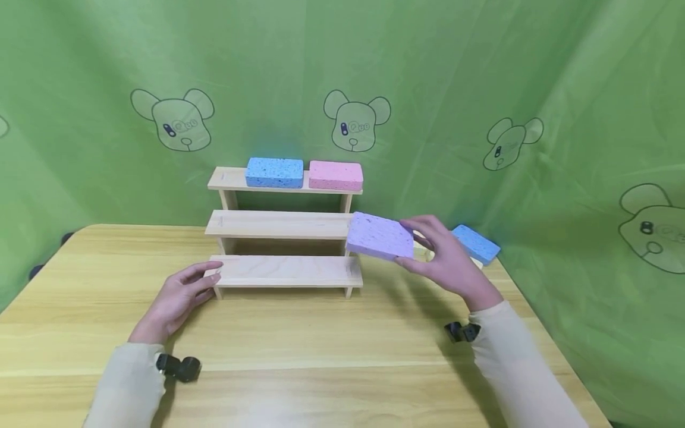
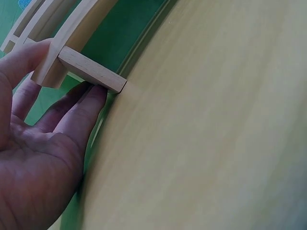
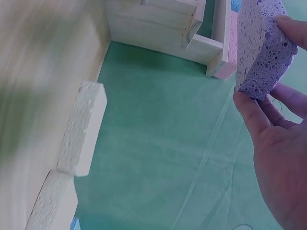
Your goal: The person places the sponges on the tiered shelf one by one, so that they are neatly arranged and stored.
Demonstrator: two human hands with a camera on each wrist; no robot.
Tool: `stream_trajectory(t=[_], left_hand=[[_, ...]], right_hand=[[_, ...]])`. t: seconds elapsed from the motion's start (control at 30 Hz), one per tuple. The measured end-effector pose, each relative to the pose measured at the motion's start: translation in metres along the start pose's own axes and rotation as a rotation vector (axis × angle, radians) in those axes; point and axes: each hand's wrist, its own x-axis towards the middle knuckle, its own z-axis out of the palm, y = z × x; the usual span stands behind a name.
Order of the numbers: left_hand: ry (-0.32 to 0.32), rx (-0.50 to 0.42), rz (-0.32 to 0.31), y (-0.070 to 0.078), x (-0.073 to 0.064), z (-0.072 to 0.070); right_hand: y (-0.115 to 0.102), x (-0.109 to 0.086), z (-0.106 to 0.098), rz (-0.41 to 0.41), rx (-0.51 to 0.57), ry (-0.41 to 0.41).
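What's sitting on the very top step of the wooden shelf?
A blue sponge and a pink sponge, side by side, on the top step. They cover the spots right under them, so what's there can't be seen.

Light wood-grain table (image 1: 299,368), rounded far-left corner. On it, near far edge: three-tier wooden shelf (image 1: 283,223). Top tier carries blue sponge (image 1: 274,173) and pink sponge (image 1: 336,175), slightly apart, blue at left. Right of shelf, two pale blocks (image 3: 82,129) on table; second blue sponge (image 1: 476,244) near them, what it rests on unclear.
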Motion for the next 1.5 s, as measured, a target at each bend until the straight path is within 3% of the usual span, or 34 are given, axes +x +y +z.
stream_trajectory(t=[0.27, 0.63, 1.07, 1.5], left_hand=[[-0.001, -0.002, -0.001, 0.001, 0.0, 0.0], [-0.005, -0.013, -0.003, 0.002, -0.001, 0.001], [-0.011, -0.02, -0.006, 0.001, 0.0, -0.001], [-0.019, -0.027, -0.015, 0.002, 0.0, -0.002]], right_hand=[[-0.006, 0.02, 0.013, 0.025, 0.009, -0.011], [-0.016, 0.038, 0.031, -0.011, 0.159, -0.039], [-0.025, 0.057, 0.048, 0.028, 0.195, -0.07], [-0.033, 0.075, 0.072, -0.002, 0.245, -0.074]])
